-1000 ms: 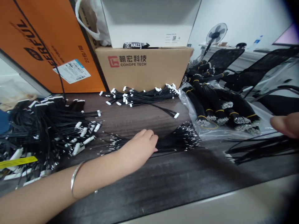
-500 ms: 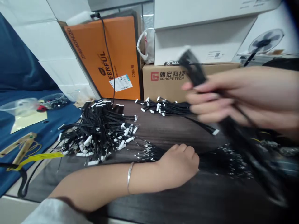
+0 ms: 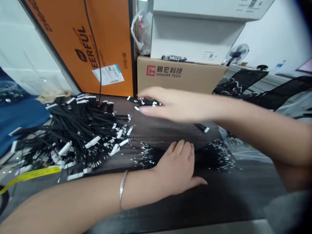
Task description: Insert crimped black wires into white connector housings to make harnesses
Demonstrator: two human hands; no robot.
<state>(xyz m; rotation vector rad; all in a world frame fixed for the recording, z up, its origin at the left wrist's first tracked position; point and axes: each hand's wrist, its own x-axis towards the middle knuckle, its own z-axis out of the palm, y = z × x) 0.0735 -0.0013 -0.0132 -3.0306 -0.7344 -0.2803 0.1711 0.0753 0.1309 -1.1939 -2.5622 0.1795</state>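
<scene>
My left hand [image 3: 176, 167] lies palm down over a bundle of black wires [image 3: 204, 157]. Its thumb sticks out to the right, apart from the slightly bent fingers. Silver-tipped wire ends fan out on both sides of it; what lies under the palm is hidden. My right hand [image 3: 175, 104], blurred, reaches across to the back of the table with thumb and fingers apart. It hovers over or touches some black cables with white connectors [image 3: 143, 102], which it partly covers; I see nothing held in it.
A large heap of black cables with white connectors [image 3: 80, 126] fills the left of the dark table [image 3: 219, 201]. Behind stand an orange carton [image 3: 114, 39], a brown carton [image 3: 180, 81] and white boxes [image 3: 185, 37]. A yellow strap [image 3: 36, 174] lies front left, a clear plastic bag [image 3: 248, 152] at right.
My right hand has let go of the long black thing it held and swung left to the cables at the back. My left thumb has spread out. The view has shifted.
</scene>
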